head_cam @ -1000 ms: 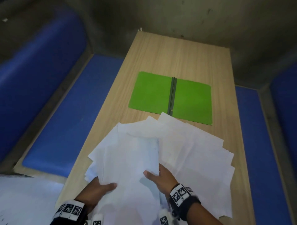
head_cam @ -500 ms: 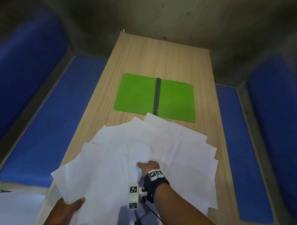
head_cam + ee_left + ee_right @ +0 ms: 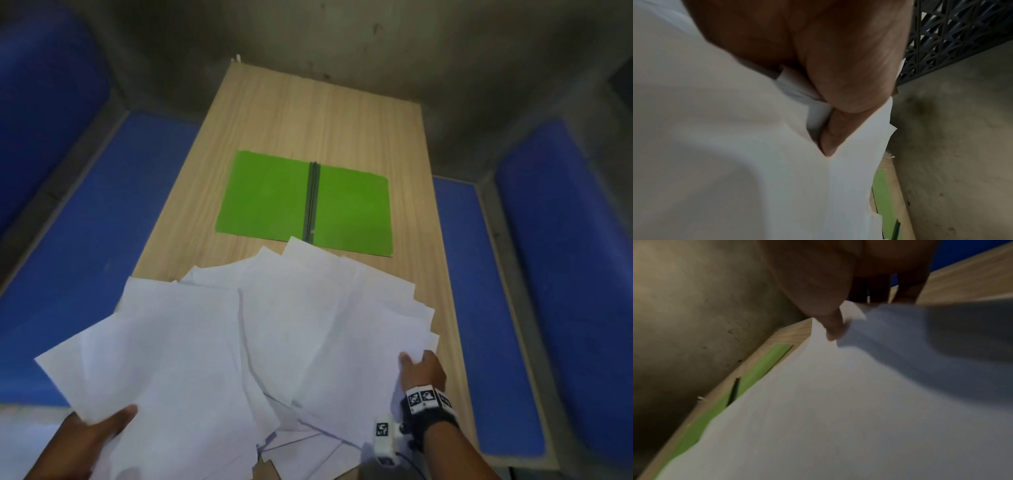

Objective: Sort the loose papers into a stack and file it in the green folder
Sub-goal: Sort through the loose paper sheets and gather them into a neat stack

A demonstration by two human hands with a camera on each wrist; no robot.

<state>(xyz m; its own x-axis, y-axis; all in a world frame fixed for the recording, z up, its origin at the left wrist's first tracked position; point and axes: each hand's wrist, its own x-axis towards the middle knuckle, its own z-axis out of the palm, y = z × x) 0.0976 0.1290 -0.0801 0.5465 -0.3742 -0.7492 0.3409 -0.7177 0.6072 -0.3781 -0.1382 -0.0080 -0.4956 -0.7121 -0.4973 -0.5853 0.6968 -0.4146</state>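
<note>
Several loose white papers (image 3: 274, 342) lie fanned over the near half of the wooden table (image 3: 308, 113). Their far corner overlaps the near edge of the green folder (image 3: 267, 198), which lies open and flat with a dark spine down its middle. My left hand (image 3: 99, 431) grips the near left corner of the left sheets, thumb on top; the left wrist view shows the thumb (image 3: 838, 126) pressed on the paper (image 3: 735, 146). My right hand (image 3: 421, 370) pinches the right edge of the fan; its thumb (image 3: 832, 331) lies on the paper (image 3: 838, 402), its fingers past the edge.
Blue padded benches (image 3: 85, 257) run along both long sides of the table, the right one (image 3: 479, 308) close to my right hand. A grey concrete wall (image 3: 342, 41) stands behind the far end. The left sheets hang over the table's left edge.
My right hand has moved from the middle of the sheets to their right edge. My left hand has drawn its sheets out to the left, so the fan lies wider.
</note>
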